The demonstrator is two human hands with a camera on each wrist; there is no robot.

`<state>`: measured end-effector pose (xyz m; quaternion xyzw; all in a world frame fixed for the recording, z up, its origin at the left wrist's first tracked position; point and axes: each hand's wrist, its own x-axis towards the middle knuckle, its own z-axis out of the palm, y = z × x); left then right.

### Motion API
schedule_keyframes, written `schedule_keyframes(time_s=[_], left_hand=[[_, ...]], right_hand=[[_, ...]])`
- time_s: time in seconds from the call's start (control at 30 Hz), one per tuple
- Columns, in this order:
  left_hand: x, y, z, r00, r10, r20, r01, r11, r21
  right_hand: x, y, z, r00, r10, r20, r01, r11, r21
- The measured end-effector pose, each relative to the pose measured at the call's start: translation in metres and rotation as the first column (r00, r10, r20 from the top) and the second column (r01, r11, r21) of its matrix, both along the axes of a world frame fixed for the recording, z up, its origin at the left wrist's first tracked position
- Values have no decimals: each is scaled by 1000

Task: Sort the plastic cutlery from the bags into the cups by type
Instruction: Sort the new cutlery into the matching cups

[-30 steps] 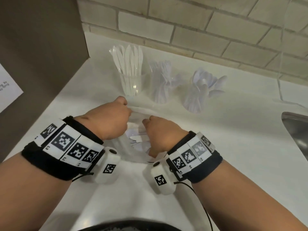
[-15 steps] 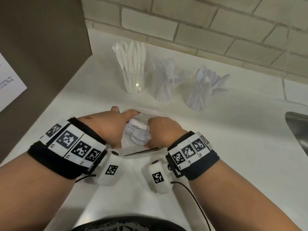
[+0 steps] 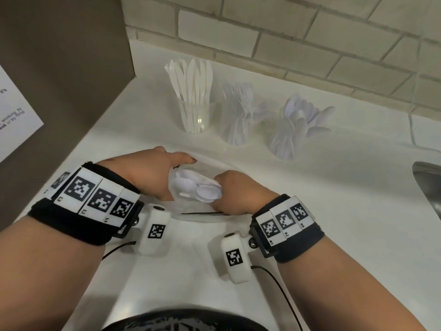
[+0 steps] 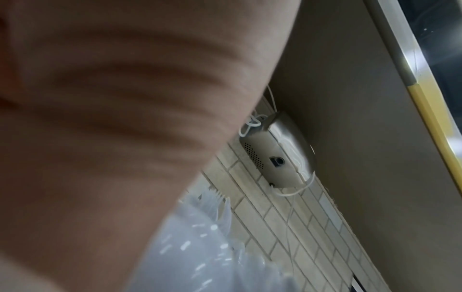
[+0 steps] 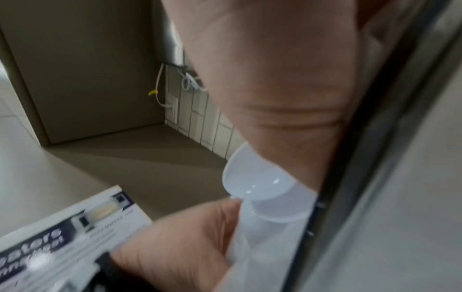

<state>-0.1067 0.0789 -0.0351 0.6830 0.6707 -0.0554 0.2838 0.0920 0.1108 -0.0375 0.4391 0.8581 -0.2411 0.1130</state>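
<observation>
A clear plastic bag (image 3: pixel 205 163) lies on the white counter (image 3: pixel 334 187) between my hands. My left hand (image 3: pixel 157 173) holds the bag's left side near its mouth. My right hand (image 3: pixel 235 191) grips a bunch of white plastic spoons (image 3: pixel 198 188) that stick out of the bag toward me; the same spoon bowls (image 5: pixel 262 183) fill the right wrist view. At the back stand three clear cups: knives (image 3: pixel 194 99) on the left, forks (image 3: pixel 237 111) in the middle, spoons (image 3: pixel 298 123) on the right. The left wrist view shows mostly my palm and crinkled bag plastic (image 4: pixel 205 252).
A brown panel (image 3: pixel 59 68) with a printed sheet (image 3: pixel 14 120) closes the left side. A tiled wall (image 3: pixel 310 32) runs behind the cups. A steel sink's edge (image 3: pixel 427 182) shows at the right, with a thin cable (image 3: pixel 415 130) hanging nearby.
My right hand has pulled the bunch of spoons further out of the bag toward me, and both hands have shifted a little nearer to my body.
</observation>
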Motion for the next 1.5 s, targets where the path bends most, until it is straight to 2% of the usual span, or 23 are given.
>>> schedule_keyframes(time_s=[0.1,0.17,0.23,0.3,0.4,0.43,0.47,0.53,0.57,0.6,0.63,0.67,0.7,0.73,0.77,0.8,0.87,0.97,1.1,1.2,1.33,1.4,1.5], left_hand=[[-7,1,8,999,-10,39,10,1000,16],[-5,0,11,1000,-12,15,12,1000,23],[-1,1,9,1000,-9,-24,10,999,44],[7,2,8,997,-15,-75,19,998,52],[9,-1,14,994,-40,-106,43,999,28],[7,-3,20,995,-33,-92,36,999,28],[5,-6,28,999,-16,-48,19,998,59],[2,-9,44,981,60,186,-112,951,287],[5,-8,50,916,109,387,-266,886,379],[9,-7,54,771,155,617,-451,818,358],[14,-5,56,548,195,813,-592,778,212],[18,-2,56,297,245,923,-639,769,2],[23,2,55,81,303,949,-615,765,-192],[25,5,53,-71,370,926,-557,755,-345],[25,7,51,-170,438,883,-494,737,-461],[25,8,51,-236,498,835,-432,716,-549],[22,10,48,-330,579,745,-316,676,-666],[26,8,47,-435,599,672,-224,651,-725],[33,7,48,-579,479,659,-179,714,-677],[35,7,55,-632,425,648,-158,748,-644],[35,5,57,-622,458,635,-175,709,-683],[34,6,57,-608,455,651,-185,716,-673],[30,8,52,-482,489,727,-254,716,-650]], right_hand=[[11,6,10,974,-90,-206,70,992,-106],[14,7,14,893,-237,-383,152,959,-238],[12,9,17,774,-365,-518,202,917,-345],[8,12,23,610,-456,-648,194,879,-435],[0,20,39,263,-610,-748,102,788,-607],[-2,23,46,176,-627,-759,72,777,-625],[-5,26,53,108,-631,-768,58,776,-629],[-9,30,70,18,-617,-787,63,786,-615],[-12,31,78,-16,-606,-795,72,792,-606],[-16,32,87,-44,-593,-804,77,800,-595],[-21,33,94,-64,-579,-813,77,809,-583],[-26,33,102,-80,-567,-820,73,817,-572],[-32,33,107,-90,-555,-827,66,825,-561],[-37,32,112,-91,-543,-835,58,834,-549],[-41,32,117,-86,-530,-843,56,843,-536],[-45,30,120,-79,-519,-851,56,850,-524],[-51,28,123,-60,-497,-866,56,864,-500],[-57,25,118,-18,-471,-882,93,877,-471],[-61,18,101,96,-430,-898,186,894,-408],[-61,12,91,155,-402,-903,202,907,-369],[-61,13,86,153,-398,-904,219,906,-362],[-63,11,81,175,-406,-897,249,900,-359],[-63,9,75,181,-446,-876,275,879,-390]])
